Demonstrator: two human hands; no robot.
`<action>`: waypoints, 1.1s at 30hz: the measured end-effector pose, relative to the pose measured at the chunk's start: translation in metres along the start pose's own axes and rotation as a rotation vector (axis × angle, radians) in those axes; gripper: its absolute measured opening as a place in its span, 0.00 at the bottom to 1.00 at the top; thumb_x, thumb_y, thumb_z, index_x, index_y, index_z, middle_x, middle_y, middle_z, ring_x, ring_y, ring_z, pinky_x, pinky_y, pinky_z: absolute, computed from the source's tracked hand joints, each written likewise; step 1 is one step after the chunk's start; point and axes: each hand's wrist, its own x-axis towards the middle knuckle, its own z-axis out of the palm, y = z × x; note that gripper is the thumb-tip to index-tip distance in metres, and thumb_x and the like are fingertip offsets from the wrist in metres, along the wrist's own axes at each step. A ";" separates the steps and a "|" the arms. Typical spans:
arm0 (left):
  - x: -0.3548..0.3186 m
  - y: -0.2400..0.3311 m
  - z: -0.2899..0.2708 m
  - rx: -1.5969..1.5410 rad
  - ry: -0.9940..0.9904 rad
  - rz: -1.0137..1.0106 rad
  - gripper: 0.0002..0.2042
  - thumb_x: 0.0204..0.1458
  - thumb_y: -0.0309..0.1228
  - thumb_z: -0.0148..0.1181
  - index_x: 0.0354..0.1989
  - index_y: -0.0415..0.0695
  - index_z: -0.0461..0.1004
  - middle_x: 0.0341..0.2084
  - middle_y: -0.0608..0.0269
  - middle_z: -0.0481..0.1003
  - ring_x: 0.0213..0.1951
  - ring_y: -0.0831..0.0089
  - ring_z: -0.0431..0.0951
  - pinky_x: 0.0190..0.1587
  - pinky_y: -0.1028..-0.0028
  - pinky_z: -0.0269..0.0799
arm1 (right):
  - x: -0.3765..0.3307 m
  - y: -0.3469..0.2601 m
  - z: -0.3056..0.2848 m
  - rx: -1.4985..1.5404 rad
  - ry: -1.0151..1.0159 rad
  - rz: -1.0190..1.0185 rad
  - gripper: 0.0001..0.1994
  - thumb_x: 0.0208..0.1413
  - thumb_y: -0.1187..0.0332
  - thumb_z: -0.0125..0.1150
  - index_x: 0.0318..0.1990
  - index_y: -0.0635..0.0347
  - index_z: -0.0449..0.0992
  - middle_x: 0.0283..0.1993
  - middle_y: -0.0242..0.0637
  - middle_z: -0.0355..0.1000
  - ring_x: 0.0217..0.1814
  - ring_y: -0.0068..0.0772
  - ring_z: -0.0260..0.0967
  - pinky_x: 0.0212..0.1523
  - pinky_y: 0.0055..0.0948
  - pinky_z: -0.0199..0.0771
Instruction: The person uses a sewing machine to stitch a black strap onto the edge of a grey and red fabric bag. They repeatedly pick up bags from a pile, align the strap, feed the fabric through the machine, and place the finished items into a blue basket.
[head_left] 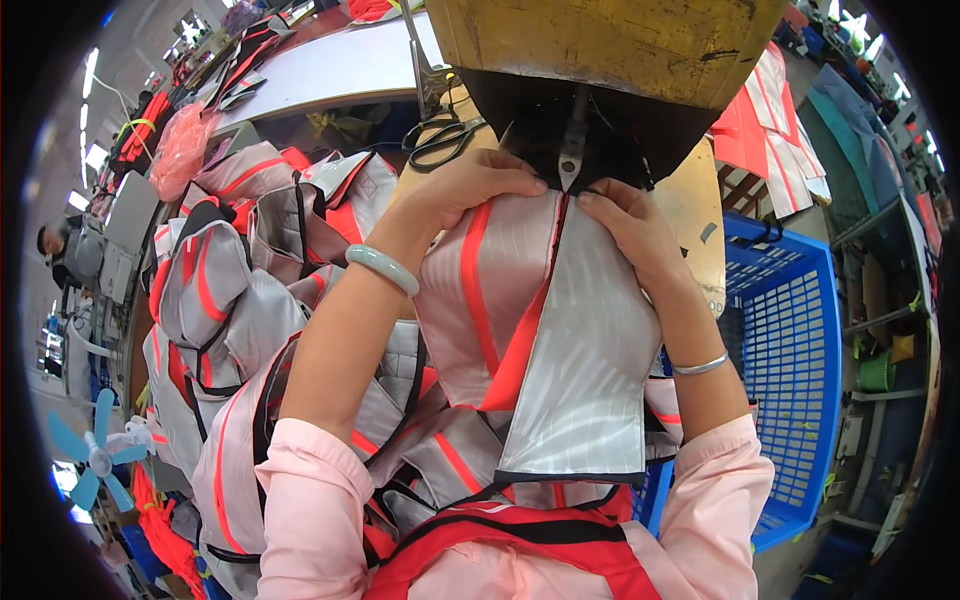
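Observation:
A silver-grey fabric piece with red strips and black binding hangs between my two hands. My left hand pinches its upper edge on the left, fingers closed. On the right, my right hand grips the same piece close to its middle seam, thumb and fingers pressed together. Between my fingertips, the top of the seam meets the pointed metal tip under a worn yellow machine head. The machine's dark underside hides part of my fingertips. Black-handled scissors lie just left of my left hand.
A heap of similar grey and red fabric pieces fills the left side. At the right stands a blue plastic basket. A pink plastic bag and a white tabletop lie beyond the heap; a blue fan is at lower left.

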 end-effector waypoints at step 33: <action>-0.096 -0.010 0.183 0.837 -0.509 0.557 0.15 0.46 0.35 0.55 0.40 0.40 0.76 0.33 0.51 0.78 0.38 0.55 0.77 0.42 0.65 0.71 | -0.160 0.060 0.061 -1.399 0.077 -0.584 0.12 0.46 0.70 0.58 0.39 0.64 0.74 0.44 0.49 0.70 0.47 0.49 0.67 0.46 0.41 0.65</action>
